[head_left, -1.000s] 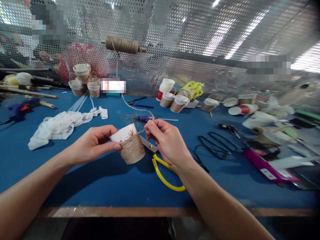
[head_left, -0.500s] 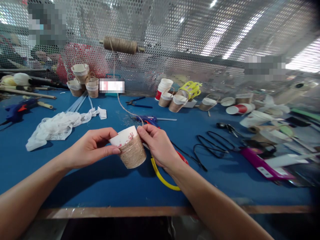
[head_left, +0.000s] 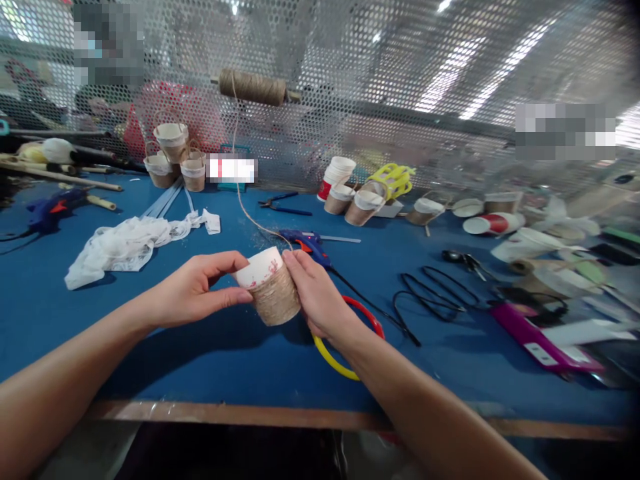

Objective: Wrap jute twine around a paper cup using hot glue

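Observation:
Between both hands I hold a white paper cup with red print, its lower part wound in brown jute twine. My left hand pinches its rim from the left. My right hand presses the twine against the cup's right side, fingers closed on it. The twine strand runs up from the cup to a spool mounted on the mesh screen behind. Beneath my right wrist lie scissors with yellow and red handles.
On the blue table: a blue glue gun, white lace cloth, a black cable, finished twine-wrapped cups and more cups, pliers, a magenta tool. Another person sits behind the mesh at the far left.
My right hand moved left from pulling the strand taut to pressing it against the cup's side. The cup turned slightly, and the scissors' red handle became visible.

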{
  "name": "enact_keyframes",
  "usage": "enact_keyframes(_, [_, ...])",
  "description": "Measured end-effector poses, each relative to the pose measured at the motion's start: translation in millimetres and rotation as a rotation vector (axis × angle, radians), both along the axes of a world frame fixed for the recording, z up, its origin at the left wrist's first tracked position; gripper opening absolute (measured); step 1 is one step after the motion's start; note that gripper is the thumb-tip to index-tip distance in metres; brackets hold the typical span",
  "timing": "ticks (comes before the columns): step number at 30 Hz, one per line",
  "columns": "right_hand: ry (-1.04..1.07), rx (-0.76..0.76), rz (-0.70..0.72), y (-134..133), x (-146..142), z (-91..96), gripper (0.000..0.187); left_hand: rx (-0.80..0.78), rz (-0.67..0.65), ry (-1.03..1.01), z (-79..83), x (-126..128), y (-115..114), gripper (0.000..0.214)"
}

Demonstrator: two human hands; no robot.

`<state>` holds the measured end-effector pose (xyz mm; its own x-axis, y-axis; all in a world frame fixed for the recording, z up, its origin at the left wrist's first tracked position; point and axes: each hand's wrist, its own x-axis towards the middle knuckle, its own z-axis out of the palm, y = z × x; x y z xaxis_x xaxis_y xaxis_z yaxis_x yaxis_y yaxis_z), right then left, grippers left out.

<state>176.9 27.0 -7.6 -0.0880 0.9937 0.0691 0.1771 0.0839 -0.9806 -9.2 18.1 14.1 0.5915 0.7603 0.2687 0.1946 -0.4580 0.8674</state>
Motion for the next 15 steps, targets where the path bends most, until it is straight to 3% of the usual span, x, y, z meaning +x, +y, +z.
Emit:
enact_keyframes(8, [-0.302, 0.282, -0.057, -10, -1, 7.6, 0.021, -0.033, 0.08, 0.077, -0.3, 11, -4, 0.021])
enact_keyframes(12, [-0.451, 0.353, -0.066, -15, -4, 7.4, 0.018, -0.113, 0.156, 0.107, -2.6, 20, -9, 0.017])
enact_keyframes(15, [-0.502, 0.369, -0.04, -13, -2, 7.4, 0.018, -0.196, 0.139, 0.097, -4.9, 22, -9, 0.015])
